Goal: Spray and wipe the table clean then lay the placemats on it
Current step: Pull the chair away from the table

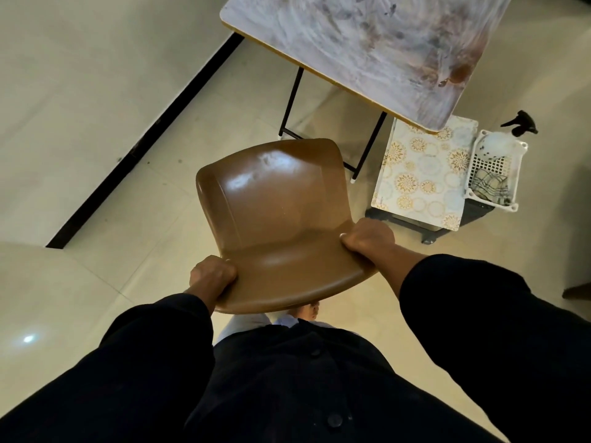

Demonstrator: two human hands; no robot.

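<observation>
A brown plastic chair (275, 219) stands in front of me. My left hand (212, 274) grips the left edge of its backrest and my right hand (367, 236) grips the right edge. Beyond it stands the table (367, 46), its marble-look top smeared with brown stains. Patterned placemats (422, 174) lie on a low cart beside the table's near right corner. A white basket (494, 174) next to them holds a spray bottle (515, 131) with a black trigger and a checked cloth (491, 187).
A cream wall with a black skirting strip (144, 145) runs along the left. The floor is pale tile. The table's black legs (291, 103) stand just beyond the chair. A dark object shows at the far right edge.
</observation>
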